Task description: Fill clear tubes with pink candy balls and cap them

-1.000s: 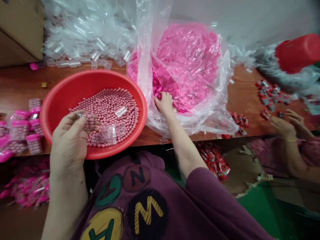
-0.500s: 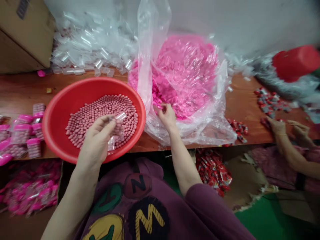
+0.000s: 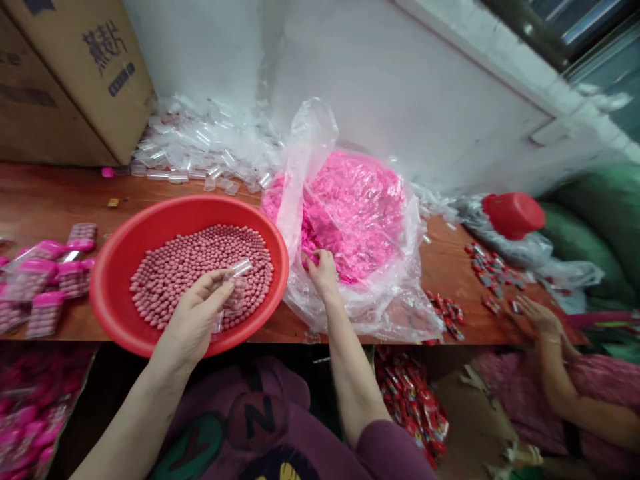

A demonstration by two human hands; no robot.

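Note:
My left hand (image 3: 203,307) is closed on small clear plastic boxes (image 3: 242,267), held over a red basin (image 3: 113,293). Inside the basin lies a heap of pink beads (image 3: 200,260); some show through the clear plastic. My fingers hide part of the boxes, so how many there are is unclear. At the left edge of an open clear bag (image 3: 400,313), my right hand (image 3: 324,275) pinches a small pink cap (image 3: 309,259). A big pile of similar pink caps (image 3: 355,207) fills that bag.
Filled pink-capped boxes (image 3: 45,313) lie left of the basin. Behind it are a pile of clear boxes (image 3: 205,143) and a cardboard carton (image 3: 90,87). At right, a co-worker's hands (image 3: 543,320) are near small red-and-grey pieces (image 3: 493,270). Red packets (image 3: 413,407) sit below the table edge.
The camera has tilted up, so more wall shows and the table sits lower in view. Both my hands keep nearly the same places over the basin and at the bag.

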